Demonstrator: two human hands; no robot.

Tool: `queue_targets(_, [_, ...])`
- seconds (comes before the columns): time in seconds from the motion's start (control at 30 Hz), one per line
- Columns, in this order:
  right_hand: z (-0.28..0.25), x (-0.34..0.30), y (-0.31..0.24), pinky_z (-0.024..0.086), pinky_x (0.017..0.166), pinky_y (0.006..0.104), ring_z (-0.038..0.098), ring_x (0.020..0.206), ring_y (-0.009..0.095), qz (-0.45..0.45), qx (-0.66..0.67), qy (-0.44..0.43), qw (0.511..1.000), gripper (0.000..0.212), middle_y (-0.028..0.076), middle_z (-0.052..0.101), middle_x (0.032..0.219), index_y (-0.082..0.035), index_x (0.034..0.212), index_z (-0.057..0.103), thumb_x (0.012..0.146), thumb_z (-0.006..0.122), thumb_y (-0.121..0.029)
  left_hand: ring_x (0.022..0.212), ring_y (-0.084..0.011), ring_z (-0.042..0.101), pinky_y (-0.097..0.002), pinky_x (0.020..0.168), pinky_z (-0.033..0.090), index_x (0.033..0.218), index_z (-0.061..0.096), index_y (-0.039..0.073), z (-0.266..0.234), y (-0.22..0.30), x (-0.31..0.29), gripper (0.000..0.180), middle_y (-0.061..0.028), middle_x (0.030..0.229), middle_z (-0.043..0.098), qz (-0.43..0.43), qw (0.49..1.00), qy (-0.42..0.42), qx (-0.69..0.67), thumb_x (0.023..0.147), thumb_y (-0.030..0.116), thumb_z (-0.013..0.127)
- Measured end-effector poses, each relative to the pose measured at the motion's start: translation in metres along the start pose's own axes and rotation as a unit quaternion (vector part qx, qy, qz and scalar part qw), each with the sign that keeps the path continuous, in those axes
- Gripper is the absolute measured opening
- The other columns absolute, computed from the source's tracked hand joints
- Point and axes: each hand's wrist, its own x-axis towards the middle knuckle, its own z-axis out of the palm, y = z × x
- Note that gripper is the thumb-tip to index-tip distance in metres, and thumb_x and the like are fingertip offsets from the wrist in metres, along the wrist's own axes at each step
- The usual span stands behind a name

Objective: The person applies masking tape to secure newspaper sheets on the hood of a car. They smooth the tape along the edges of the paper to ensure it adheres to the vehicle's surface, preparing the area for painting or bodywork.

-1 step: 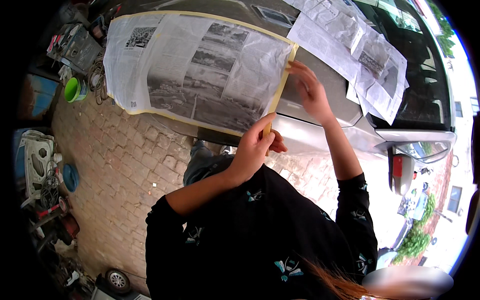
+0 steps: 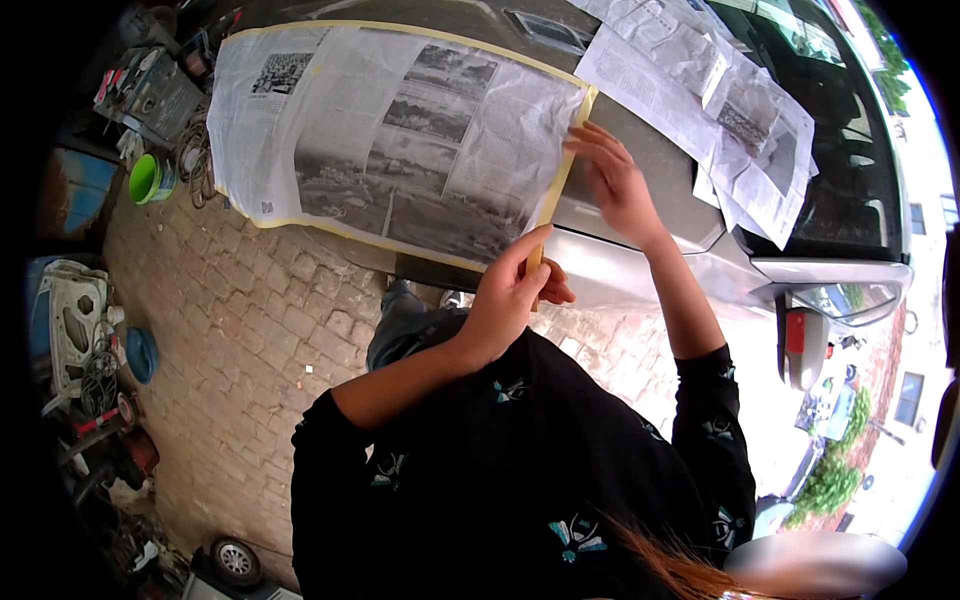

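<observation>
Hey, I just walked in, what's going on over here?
A person stands beside a gray car with a big newspaper panel, edged in yellow tape, spread over its side. The left hand pinches the tape at the panel's lower right corner. The right hand is open by the right edge, fingertips at the tape; whether they touch it is unclear. More newspaper sheets lie near the windshield.

newspaper sheet (image 2: pixel 345 115) — matt, crinkled paper | car panel (image 2: pixel 680 195) — smooth metal | rough brick paving (image 2: pixel 250 320)
</observation>
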Motion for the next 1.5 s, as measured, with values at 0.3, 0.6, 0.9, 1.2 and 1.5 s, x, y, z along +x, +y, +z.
queue_targets(0.3, [0.006,-0.012,0.005,0.026,0.112,0.0465,0.043,0.130,0.026,-0.024,-0.090,-0.060,0.994,0.037,0.006,0.057,0.128,-0.007,0.119,0.059,0.085,0.049,0.002,0.085,-0.0210,0.065,-0.0321,0.081,0.052,0.141,0.035,0.003,0.003,-0.005,0.000,0.044,-0.0107,0.093,0.057,-0.011,1.000,0.010,-0.006,0.098,0.004,0.041])
queue_targets(0.6, [0.002,-0.017,-0.004,0.018,0.114,0.0484,0.038,0.134,0.029,-0.041,-0.086,-0.092,0.991,0.046,0.010,0.048,0.138,-0.004,0.128,0.052,0.083,0.048,0.003,0.083,-0.0178,0.064,-0.0282,0.078,0.053,0.140,0.036,0.002,0.007,-0.025,0.000,0.043,-0.0101,0.091,0.057,0.041,0.996,0.037,0.065,0.097,0.002,0.040])
queue_targets(0.9, [0.005,-0.032,-0.008,0.041,0.103,0.0390,0.053,0.119,0.027,0.242,0.317,0.104,0.911,0.036,0.014,0.053,0.129,0.002,0.127,0.048,0.092,0.050,-0.006,0.081,-0.0171,0.064,-0.0278,0.078,0.053,0.140,0.035,0.002,0.027,-0.037,-0.004,0.044,-0.0096,0.092,0.057,0.112,0.987,0.068,0.096,0.097,-0.001,0.039])
queue_targets(1.2, [0.003,-0.016,-0.008,0.038,0.106,0.0397,0.048,0.122,0.032,0.330,0.698,0.040,0.634,0.044,0.025,0.047,0.131,0.014,0.132,0.036,0.097,0.039,-0.012,0.081,-0.0151,0.063,-0.0270,0.077,0.053,0.141,0.035,0.002,0.036,-0.021,-0.009,0.044,-0.0091,0.089,0.057,0.133,0.986,0.060,0.085,0.097,0.001,0.040])
queue_targets(1.5, [0.010,-0.017,-0.003,0.035,0.110,0.0394,0.044,0.126,0.030,0.361,0.694,0.011,0.623,0.051,0.023,0.043,0.137,0.013,0.138,0.027,0.097,0.036,-0.017,0.080,-0.0141,0.063,-0.0260,0.076,0.052,0.141,0.035,0.002,0.023,-0.033,-0.008,0.044,-0.0088,0.088,0.058,0.150,0.983,0.068,0.083,0.097,0.000,0.040])
